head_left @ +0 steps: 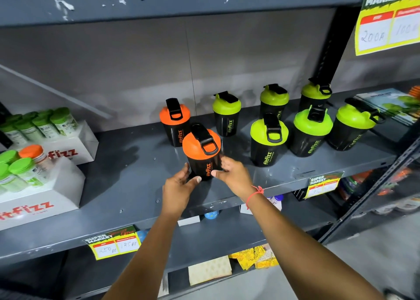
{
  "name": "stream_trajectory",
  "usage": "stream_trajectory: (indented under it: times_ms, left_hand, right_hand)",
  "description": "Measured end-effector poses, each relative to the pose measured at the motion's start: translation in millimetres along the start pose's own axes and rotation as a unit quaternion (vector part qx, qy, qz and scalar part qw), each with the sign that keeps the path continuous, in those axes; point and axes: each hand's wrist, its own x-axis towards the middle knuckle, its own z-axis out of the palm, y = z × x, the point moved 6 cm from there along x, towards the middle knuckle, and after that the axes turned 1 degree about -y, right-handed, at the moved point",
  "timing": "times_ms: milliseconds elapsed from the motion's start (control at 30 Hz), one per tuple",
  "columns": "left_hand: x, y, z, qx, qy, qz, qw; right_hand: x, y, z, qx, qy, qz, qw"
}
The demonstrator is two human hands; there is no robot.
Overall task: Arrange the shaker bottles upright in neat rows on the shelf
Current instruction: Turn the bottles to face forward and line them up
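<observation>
1. Your left hand (179, 187) and right hand (231, 174) clamp the orange-lidded shaker bottle (203, 154) from both sides; your grip hides its base.
2. It stands upright at the shelf (127, 186) front, before a second orange bottle (174, 122).
3. Six green-lidded bottles (268, 140) stand to the right; rear ones are partly hidden.

Shaker bottles: black bodies. Two with orange lids (201, 143), six with lime-green lids (269, 130), black flip caps. Shelf (127, 186) grey. Price tags (113, 243) yellow. Wrist thread (255, 194) red.
</observation>
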Motion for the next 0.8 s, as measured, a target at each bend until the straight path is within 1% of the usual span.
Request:
stream_trajectory:
  times_ms: [167,367,567,633,667,700,767,800]
  left_hand:
    - [0,-2,-9,0.005,0.022,0.017,1.0]
    - [1,-6,-28,0.051,0.044,0.023,0.997]
    - [-4,-7,-31,0.078,0.05,0.021,0.995]
    - [-8,-6,-31,0.072,0.052,0.02,0.996]
    - [-11,-6,-34,0.064,0.07,0.014,0.995]
    - [-15,-8,-40,0.052,0.1,0.004,0.994]
    - [-27,-15,-50,0.011,0.174,-0.006,0.985]
    - [-36,-14,-53,-0.009,0.203,-0.001,0.979]
  right_hand:
    - [-4,-6,10,0.038,0.019,-0.019,0.999]
    - [-12,-12,26,0.053,0.03,-0.028,0.998]
    - [-16,-14,32,0.027,0.034,-0.029,0.999]
    - [-17,-11,32,0.034,0.034,-0.015,0.999]
    - [-18,-8,29,0.038,0.047,-0.007,0.998]
    - [-20,-5,21,0.038,0.078,-0.006,0.996]
    - [-33,1,-11,0.026,0.2,-0.026,0.979]
    - [-42,4,-33,0.03,0.268,-0.045,0.962]
